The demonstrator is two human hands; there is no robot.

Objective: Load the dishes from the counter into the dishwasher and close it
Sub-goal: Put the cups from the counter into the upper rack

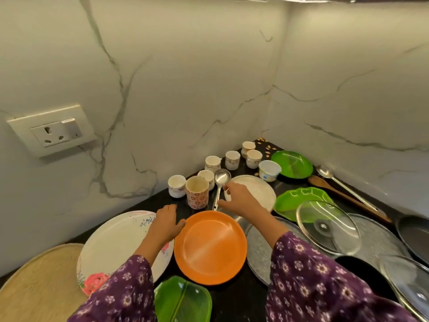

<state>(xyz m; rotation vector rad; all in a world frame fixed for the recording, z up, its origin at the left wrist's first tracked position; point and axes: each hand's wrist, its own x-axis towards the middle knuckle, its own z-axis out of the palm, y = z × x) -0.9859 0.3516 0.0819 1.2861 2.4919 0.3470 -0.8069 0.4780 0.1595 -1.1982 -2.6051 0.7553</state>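
At frame centre, the fingers of your right hand (239,197) pinch the steel ladle (221,180) by its handle. It looks stiff, light and probably slick, so hold mid-handle. Your left hand (167,223) rests relaxed against the orange plate (210,248).

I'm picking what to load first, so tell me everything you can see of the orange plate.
The orange plate is round, glossy and plastic-looking, with a shallow raised rim and nothing on it. It lies flat, face up, on the dark counter, between a floral plate and a steel plate, with a green leaf plate nearer the person. The left hand seems to touch its far-left rim.
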